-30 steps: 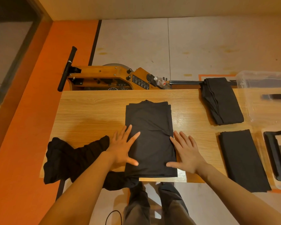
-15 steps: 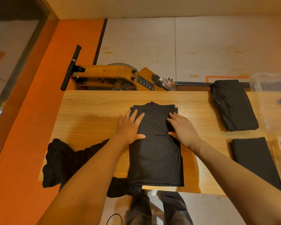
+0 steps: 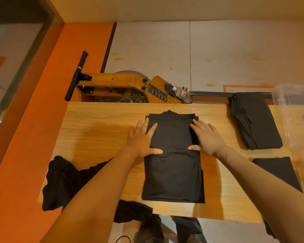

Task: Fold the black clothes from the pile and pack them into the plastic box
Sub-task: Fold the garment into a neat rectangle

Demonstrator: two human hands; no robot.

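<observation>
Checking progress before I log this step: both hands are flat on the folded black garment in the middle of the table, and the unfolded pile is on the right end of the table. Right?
Not quite. The head view shows the left hand and right hand flat on the folded black garment mid-table, but the unfolded pile is on the left end.

A folded black garment (image 3: 172,165) lies mid-desk on the wooden desk (image 3: 98,130); the crumpled black clothes pile (image 3: 65,181) lies left, the clear plastic box (image 3: 293,102) far right.
</observation>
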